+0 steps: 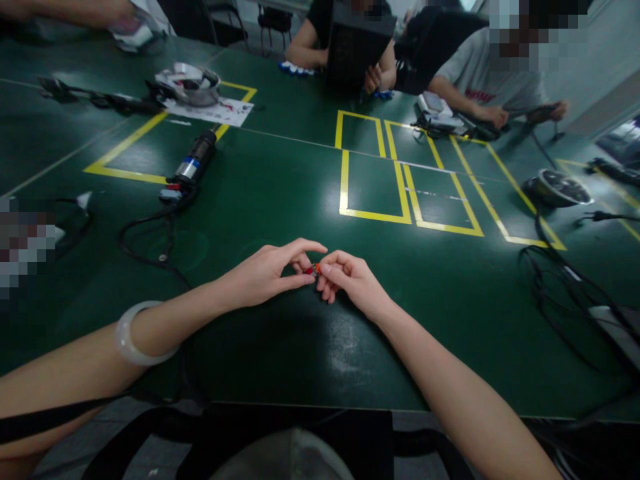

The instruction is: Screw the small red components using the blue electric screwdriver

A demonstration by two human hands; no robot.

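Over the dark green table, my left hand [281,269] and my right hand [354,277] meet at a small red and orange piece [314,269]. Its kind is too small to make out. The red end lies between the thumb and curled fingers of my left hand, whose index finger reaches out above it. With thumb and forefinger, my right hand pinches the orange end; its other fingers curl beneath. Fingers partly hide the piece. A pale bangle [131,335] circles my left forearm.
A black cylindrical tool [193,163] with a cable lies at the left, below a metal bowl-like container [195,87] on a printed sheet. Yellow tape rectangles [375,217] mark the table. Black cables [555,293] lie at right; co-workers sit opposite.
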